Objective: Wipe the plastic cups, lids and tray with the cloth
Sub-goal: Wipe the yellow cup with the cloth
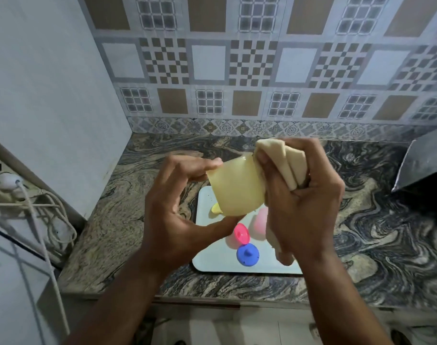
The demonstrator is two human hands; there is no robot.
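Observation:
My left hand (172,207) holds a pale yellow plastic cup (234,188) tilted above the white tray (207,260), with fingers on its rim and thumb under its base. My right hand (304,207) grips a bunched beige cloth (284,163) pressed against the cup's right side. On the tray lie a pink lid (241,234), a blue lid (248,254) and a yellow lid (216,208), which is partly hidden under the cup. A pink cup (261,217) stands on the tray, mostly hidden behind my right hand.
The tray rests on a marbled granite counter (117,225) near its front edge. A tiled wall runs behind. At the left a plug (7,181) and white cords (45,215) hang beside the counter. A dark grey object (426,165) juts in at the right.

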